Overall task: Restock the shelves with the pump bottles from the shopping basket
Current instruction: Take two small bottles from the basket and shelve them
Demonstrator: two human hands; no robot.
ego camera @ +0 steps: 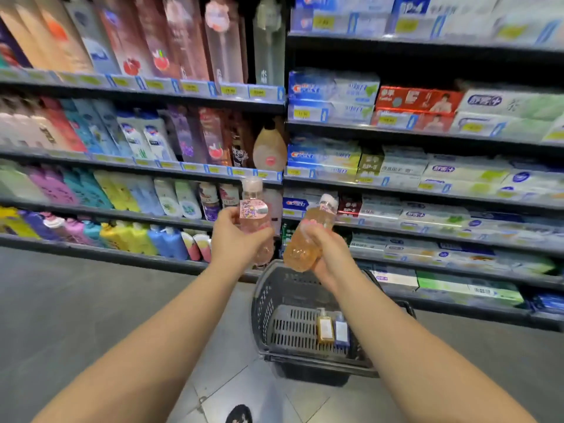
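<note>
Fingers of the left hand (235, 239) are curled tight around the lower half of a pink pump bottle (255, 218), and those of the right hand (325, 251) are wrapped just as closed around the middle of an amber pump bottle (308, 236). Both bottles are raised in front of the shelves (213, 174), above the shopping basket (265, 300).

Clear plastic shows pale pink liquid in the left bottle, which stands nearly upright and carries a pinkish printed label near its shoulder and a light cap. Orange-gold liquid fills the right bottle; it tilts with its pale cap toward the upper right, and its base sticks out below the palm.

On the grey tiled floor (76, 300) sits the dark slatted basket, close to the foot of the shelving. Two small bottles lie side by side on its bottom: a yellow bottle (325, 328) and, touching it on the right, a blue bottle (341, 331). Their details are too small to read.

Rows of coloured bottles fill the left shelving bay; boxed toothpaste (332, 90) fills the right one, all of it blurred.
</note>
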